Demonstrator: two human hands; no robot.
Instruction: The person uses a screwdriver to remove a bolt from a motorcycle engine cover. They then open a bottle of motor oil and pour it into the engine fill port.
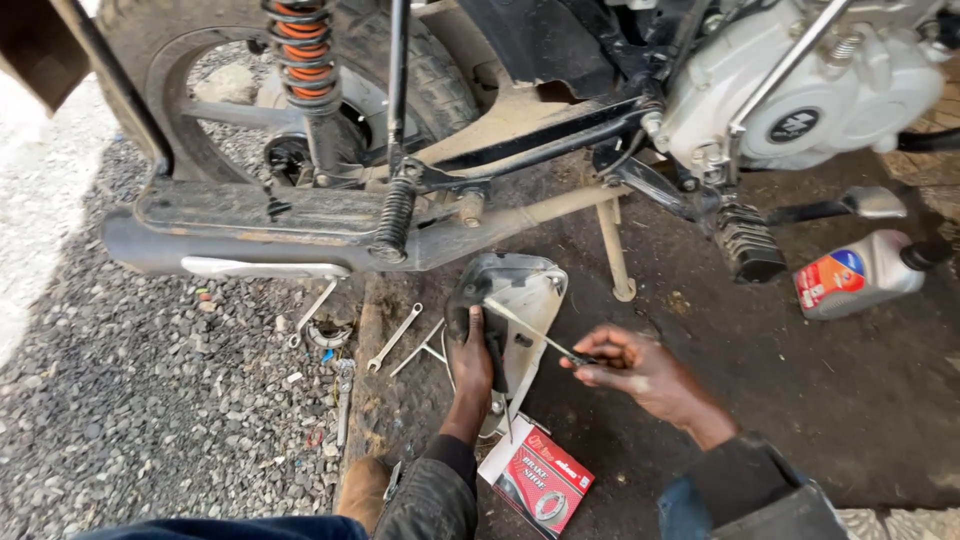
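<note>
My left hand (471, 358) grips the near edge of a grey metal motorcycle cover (515, 290) that rests tilted on the oily ground. My right hand (640, 370) holds a thin screwdriver (530, 332) by its handle, with the shaft slanting up-left and its tip against the cover's inner face. Both hands are dark with grease. Just below the cover lies a red and white parts box (540, 482).
A motorcycle's rear wheel (300, 90), exhaust (230, 245), centre stand (612, 250) and white engine (810, 90) fill the top. Spanners (393, 338) and other tools lie on gravel left of the cover. A grey oil bottle (860, 272) lies on its side at right.
</note>
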